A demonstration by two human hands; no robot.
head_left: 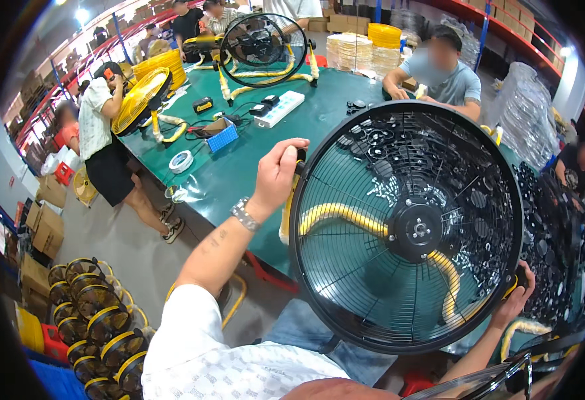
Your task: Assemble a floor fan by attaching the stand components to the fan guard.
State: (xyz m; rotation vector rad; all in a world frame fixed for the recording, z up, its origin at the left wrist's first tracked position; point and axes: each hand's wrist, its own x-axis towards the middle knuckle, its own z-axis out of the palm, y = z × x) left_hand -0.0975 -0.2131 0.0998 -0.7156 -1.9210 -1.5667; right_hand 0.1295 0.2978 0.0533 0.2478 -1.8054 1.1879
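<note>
Left hand (pixel 278 175), arm raised, and right hand (pixel 516 293), low, each grip clamped on the black fan's (pixel 406 227) rim over the green worktop's (pixel 239 170) near edge.

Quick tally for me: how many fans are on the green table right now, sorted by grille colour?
Black-grille fans: 2, the large black fan held by the left hand and right hand, and the far black fan.
Yellow-grille fans: 1, the yellow fan at the table's left edge.
Total: 3
</note>
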